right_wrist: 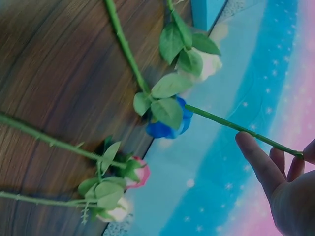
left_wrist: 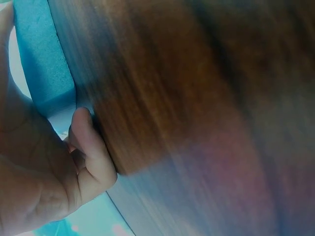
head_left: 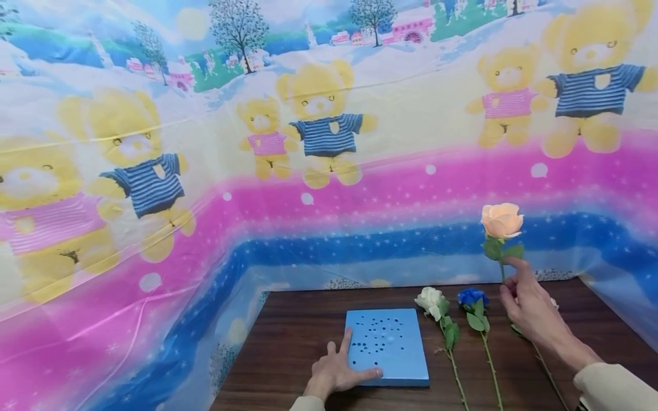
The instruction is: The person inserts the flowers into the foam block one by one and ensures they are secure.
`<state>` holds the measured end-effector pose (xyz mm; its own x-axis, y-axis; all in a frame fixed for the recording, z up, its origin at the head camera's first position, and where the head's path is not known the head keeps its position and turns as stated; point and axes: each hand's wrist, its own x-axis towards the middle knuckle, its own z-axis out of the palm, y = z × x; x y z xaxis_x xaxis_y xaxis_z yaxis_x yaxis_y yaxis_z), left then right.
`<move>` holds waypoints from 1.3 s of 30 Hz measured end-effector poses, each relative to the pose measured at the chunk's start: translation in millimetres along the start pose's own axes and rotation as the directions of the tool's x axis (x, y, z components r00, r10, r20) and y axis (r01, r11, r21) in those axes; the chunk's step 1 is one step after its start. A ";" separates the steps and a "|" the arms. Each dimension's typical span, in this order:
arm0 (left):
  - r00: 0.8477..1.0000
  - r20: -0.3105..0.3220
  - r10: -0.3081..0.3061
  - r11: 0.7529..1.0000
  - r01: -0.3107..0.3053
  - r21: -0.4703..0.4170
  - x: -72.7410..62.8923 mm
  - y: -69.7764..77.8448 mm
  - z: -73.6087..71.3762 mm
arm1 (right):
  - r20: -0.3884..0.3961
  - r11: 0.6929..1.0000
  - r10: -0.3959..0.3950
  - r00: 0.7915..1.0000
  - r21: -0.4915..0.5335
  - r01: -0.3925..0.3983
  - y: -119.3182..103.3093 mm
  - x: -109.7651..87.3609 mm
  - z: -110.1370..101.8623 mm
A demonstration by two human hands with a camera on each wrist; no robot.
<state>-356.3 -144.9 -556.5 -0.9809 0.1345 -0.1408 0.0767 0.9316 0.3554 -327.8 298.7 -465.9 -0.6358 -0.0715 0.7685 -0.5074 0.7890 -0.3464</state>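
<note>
Right hand [head_left: 533, 311]: thumb and fingers are pinching the stem [right_wrist: 221, 121]
Peach rose [head_left: 502, 221]: is pointing bloom-up — above the table [head_left: 288, 337]
Left hand [head_left: 333, 370]: straight index finger and thumb are touching the blue board [head_left: 403, 365]
White rose [head_left: 429, 301], blue rose [head_left: 472, 297]: are lying — right of the board

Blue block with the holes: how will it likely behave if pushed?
The blue block would probably slide rather than tip, since it lies flat and is much wider than thick. Its grainy, foam-like side suggests lightness for its size. Its punctured top hints it may dent easily.
</note>
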 end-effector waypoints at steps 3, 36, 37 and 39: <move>1.000 0.001 -0.007 1.000 0.007 0.002 -0.1 -1.8 1.9 | -0.012 1.000 -0.009 1.000 0.012 0.009 -7.2 3.5 8.5; 1.000 -0.007 -0.022 0.999 0.023 0.034 -0.7 1.4 -1.3 | 0.113 0.979 0.061 0.992 0.189 -0.081 -72.8 41.6 68.1; 1.000 -0.004 -0.023 0.999 0.023 0.030 -1.0 1.3 -1.0 | 0.113 0.978 0.058 0.992 0.194 -0.079 -75.0 42.8 69.9; 1.000 0.000 -0.025 0.999 0.025 0.022 -1.8 0.7 -0.7 | 0.118 0.976 0.055 0.991 0.204 -0.078 -78.8 45.3 72.7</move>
<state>-354.6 -144.7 -555.4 -0.9824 0.1114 -0.1498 0.0562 0.9418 0.3315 -358.8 188.9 -442.9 -0.7269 -0.0997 0.6794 -0.5642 0.6508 -0.5081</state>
